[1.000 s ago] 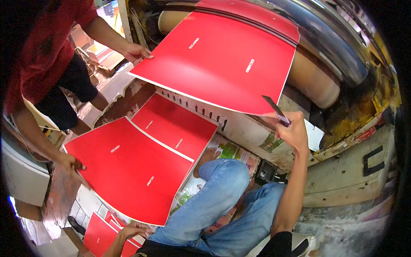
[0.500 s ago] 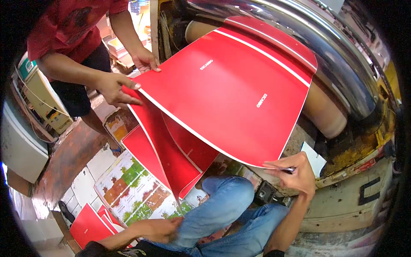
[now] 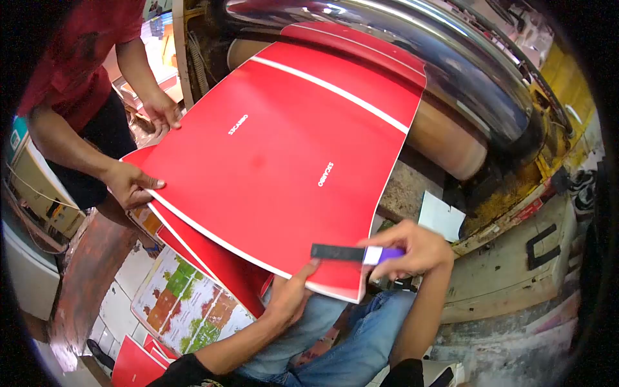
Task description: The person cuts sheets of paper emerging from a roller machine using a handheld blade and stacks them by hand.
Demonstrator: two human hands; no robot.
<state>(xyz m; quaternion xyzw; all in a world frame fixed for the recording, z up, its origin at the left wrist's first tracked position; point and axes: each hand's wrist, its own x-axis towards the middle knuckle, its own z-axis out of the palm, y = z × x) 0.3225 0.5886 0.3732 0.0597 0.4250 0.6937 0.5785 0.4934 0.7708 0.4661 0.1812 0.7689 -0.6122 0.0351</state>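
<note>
A large red sheet (image 3: pixel 258 155) with white edges and small white lettering slopes down from the rollers. My left hand (image 3: pixel 290 298) pinches its lower edge, thumb on top. In my right hand (image 3: pixel 412 250), beside the sheet's lower right corner, is a blade tool (image 3: pixel 338 253) with a dark flat blade and a purple handle; the blade lies over the red surface. A co-worker's two hands (image 3: pixel 132 184) hold the sheet's left edge. Another red sheet (image 3: pixel 213 255) hangs beneath it.
A shiny metal roller (image 3: pixel 451 71) and a brown roller (image 3: pixel 448 138) stand at the top right. White paper (image 3: pixel 442 216) lies below them. A printed sheet (image 3: pixel 190 300) covers part of the floor; more red sheets (image 3: pixel 138 364) are at the bottom left.
The upper red sheet has come further down off the rollers. My left hand has risen from near my knee to its edge. The blade now points left over the sheet.
</note>
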